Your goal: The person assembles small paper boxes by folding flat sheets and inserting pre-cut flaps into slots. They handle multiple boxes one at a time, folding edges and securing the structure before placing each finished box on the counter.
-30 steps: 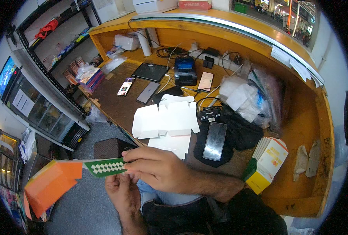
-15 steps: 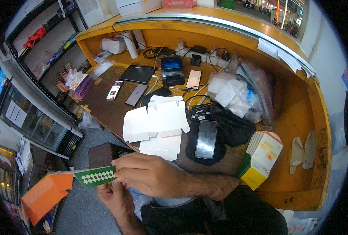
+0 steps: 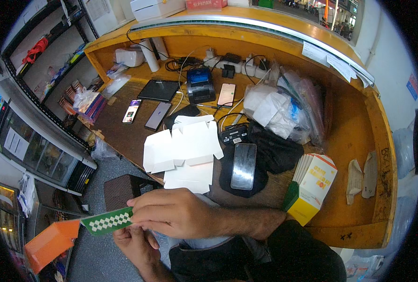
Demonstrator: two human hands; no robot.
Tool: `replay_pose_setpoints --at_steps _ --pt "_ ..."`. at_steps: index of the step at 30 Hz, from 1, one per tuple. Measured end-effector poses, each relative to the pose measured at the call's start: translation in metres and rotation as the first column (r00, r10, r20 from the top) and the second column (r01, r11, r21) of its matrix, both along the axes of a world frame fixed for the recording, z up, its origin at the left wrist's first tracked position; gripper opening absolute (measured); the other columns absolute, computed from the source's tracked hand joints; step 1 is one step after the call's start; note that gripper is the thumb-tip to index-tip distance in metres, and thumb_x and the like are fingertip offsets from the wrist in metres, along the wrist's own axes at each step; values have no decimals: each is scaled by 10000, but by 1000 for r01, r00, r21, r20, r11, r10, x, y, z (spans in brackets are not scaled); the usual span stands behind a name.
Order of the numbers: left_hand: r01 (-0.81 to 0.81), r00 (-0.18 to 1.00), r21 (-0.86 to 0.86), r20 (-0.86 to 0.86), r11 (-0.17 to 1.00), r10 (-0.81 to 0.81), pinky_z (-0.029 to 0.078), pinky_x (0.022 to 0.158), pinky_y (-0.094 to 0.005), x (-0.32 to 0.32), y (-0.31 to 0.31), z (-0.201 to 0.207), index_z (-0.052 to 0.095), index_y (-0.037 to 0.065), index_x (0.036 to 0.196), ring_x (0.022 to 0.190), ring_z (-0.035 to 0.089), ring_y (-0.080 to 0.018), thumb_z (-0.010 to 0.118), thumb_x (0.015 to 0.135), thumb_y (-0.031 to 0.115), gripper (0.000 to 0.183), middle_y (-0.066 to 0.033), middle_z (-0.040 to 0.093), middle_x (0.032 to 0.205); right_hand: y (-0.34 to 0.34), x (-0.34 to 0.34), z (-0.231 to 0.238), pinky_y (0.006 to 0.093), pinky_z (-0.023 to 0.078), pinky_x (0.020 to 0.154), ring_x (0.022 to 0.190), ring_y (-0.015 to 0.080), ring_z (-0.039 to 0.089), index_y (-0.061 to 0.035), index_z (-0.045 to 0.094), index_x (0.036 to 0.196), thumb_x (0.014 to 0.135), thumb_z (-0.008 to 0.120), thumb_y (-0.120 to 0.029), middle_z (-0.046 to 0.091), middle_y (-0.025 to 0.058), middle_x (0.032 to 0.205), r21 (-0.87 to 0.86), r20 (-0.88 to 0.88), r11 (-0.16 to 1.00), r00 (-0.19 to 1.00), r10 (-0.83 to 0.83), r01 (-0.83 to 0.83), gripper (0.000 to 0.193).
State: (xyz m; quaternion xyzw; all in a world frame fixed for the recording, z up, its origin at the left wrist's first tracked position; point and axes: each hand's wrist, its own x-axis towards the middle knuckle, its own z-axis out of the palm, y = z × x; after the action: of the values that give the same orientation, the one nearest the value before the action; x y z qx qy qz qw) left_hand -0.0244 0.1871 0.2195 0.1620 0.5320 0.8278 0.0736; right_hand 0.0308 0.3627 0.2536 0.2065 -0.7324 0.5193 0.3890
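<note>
A carton (image 3: 61, 237), orange and green, is held in the air beyond the left edge of the worktop (image 3: 112, 127), over the floor (image 3: 89, 244). The end of its green panel (image 3: 108, 221) is pinched in the closed fingers of the right hand (image 3: 173, 214); the left hand (image 3: 136, 246) is half-curled just beneath, its grip not discernible. Thin card is judged: light, springy, easily creased; best held flat at the panel. Room is judged ample floorward; a brown seat (image 3: 116, 193) stands just beyond.

Right hand (image 3: 171, 214) grips 1 green-orange carton (image 3: 106, 223); left hand (image 3: 136, 242) beneath.
</note>
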Motion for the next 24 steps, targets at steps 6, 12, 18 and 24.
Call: replay_pose_setpoints --at_steps 6,12,18,24 --pt "34 999 -36 -17 999 -35 326 326 -217 5 -2 -1 606 -24 1254 413 489 -56 699 1067 189 299 -94 694 818 -6 -1 0 422 585 920 1073 345 716 -24 727 1038 931 761 -95 710 169 1122 -82 19 996 999 26 -24 133" --pt "57 998 -29 -15 998 -58 326 301 -223 -1 -4 -5 620 -34 1197 395 504 -74 714 1045 138 248 -131 711 855 -1 2 4 442 570 891 1025 353 686 -16 710 1015 925 753 -87 661 148 1035 -54 31 998 999 33 -31 122" --pt "-266 881 -17 401 964 250 609 683 -247 28 -11 4 645 -58 1263 854 713 -155 671 1035 58 257 -123 732 1016 -11 2 2 477 549 916 1113 376 645 2 668 1019 915 750 -89 595 166 1163 13 -146 981 970 193 -194 160" --pt "-149 980 -144 114 978 166 532 674 -284 25 -26 15 632 0 1136 808 635 -150 648 1071 192 204 -77 679 949 -21 1 -3 478 563 932 1107 368 649 17 674 1096 941 731 -93 574 176 1201 73 -326 996 943 66 -45 198"
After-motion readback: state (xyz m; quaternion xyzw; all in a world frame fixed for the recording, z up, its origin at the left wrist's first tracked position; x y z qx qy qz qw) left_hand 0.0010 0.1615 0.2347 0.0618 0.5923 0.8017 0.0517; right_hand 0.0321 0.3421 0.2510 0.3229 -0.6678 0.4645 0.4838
